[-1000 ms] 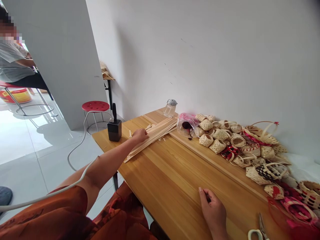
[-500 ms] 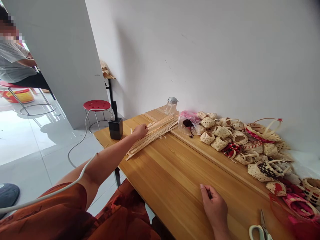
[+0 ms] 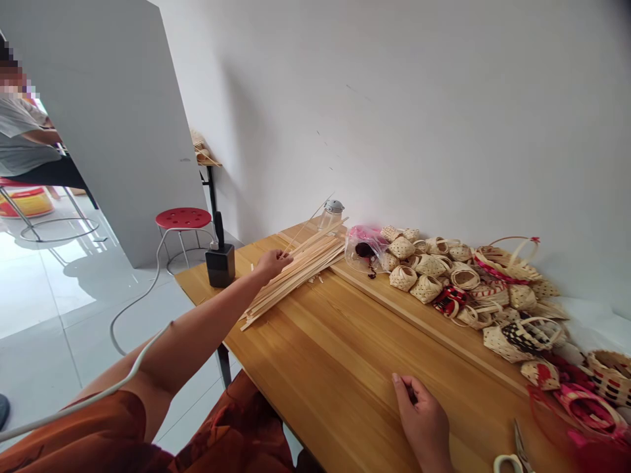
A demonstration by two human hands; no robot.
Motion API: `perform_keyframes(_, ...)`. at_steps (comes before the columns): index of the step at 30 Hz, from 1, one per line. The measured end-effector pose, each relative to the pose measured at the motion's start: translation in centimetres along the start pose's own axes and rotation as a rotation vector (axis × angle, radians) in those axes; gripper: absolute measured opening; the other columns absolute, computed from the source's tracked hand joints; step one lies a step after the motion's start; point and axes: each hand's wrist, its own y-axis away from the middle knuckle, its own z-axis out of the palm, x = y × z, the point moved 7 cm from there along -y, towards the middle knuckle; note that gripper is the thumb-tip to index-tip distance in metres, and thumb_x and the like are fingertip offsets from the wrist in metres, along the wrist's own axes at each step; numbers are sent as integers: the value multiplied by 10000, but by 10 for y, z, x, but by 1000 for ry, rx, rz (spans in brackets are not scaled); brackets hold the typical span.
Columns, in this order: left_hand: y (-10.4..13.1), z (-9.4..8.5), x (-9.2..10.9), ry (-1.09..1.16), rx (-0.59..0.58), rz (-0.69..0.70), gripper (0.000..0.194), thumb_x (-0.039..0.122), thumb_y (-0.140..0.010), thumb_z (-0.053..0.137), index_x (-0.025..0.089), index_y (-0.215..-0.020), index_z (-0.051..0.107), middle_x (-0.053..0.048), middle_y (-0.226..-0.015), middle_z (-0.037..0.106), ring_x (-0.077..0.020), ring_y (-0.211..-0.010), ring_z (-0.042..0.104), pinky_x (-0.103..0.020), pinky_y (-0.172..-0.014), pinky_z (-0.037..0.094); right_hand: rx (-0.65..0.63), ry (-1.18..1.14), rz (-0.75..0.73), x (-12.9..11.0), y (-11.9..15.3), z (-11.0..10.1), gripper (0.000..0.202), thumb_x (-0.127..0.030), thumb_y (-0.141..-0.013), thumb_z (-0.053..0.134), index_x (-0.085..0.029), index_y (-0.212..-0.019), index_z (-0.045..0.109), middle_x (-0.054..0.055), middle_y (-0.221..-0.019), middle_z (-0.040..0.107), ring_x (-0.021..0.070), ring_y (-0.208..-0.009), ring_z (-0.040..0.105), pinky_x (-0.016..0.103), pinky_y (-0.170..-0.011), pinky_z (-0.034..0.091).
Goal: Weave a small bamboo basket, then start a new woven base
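Note:
My left hand (image 3: 274,264) reaches across the table to a pile of pale bamboo strips (image 3: 300,266). Its fingers are pinched on one thin bamboo strip (image 3: 311,219), which slants up and away above the pile. My right hand (image 3: 421,417) rests on the wooden table (image 3: 320,368) near the front edge, fingers loosely curled, with nothing visible in them. To its right lies a pair of scissors (image 3: 520,447) with white handles, partly cut off by the frame.
Several small woven baskets (image 3: 428,289) crowd the table along the wall. A clear plastic bag (image 3: 362,253) and a lidded bottle (image 3: 331,213) stand behind the strips. A black box (image 3: 220,266) with a white cable sits at the left corner. Beyond are a red stool (image 3: 183,217) and a seated person (image 3: 27,141).
My left hand has lifted a thin bamboo strip, its far end now raised above the pile. My right hand has stayed on the table. The view has shifted slightly.

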Motion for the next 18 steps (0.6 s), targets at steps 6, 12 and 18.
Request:
perform_keyframes(6, 59, 54, 27, 449, -373, -53, 266, 374, -823, 690, 162, -799, 531, -1, -694, 594, -84, -556, 571, -227, -565, 475, -4, 2, 16, 4, 0, 1, 494, -676, -843, 446, -244, -687, 628, 0, -554, 600, 185, -547, 542, 287, -577, 407)
perform_keyframes(12, 138, 138, 31, 700, -667, -135, 392, 392, -709, 813, 158, -812, 516, -4, -748, 624, -93, -625, 634, -215, -596, 512, -22, -215, 50, 11, -4, 1, 492, -657, -829, 536, -197, -787, 705, 35, -655, 663, 197, -647, 594, 290, -643, 431)
perform_keyframes(18, 206, 212, 26, 762, -881, -218, 413, 385, -684, 841, 146, -866, 558, -40, -818, 687, -112, -647, 662, -238, -624, 539, -46, -604, 97, 4, 1, 6, 574, -654, -877, 506, -185, -1152, 690, 93, -973, 727, 194, -749, 640, 258, -541, 461)
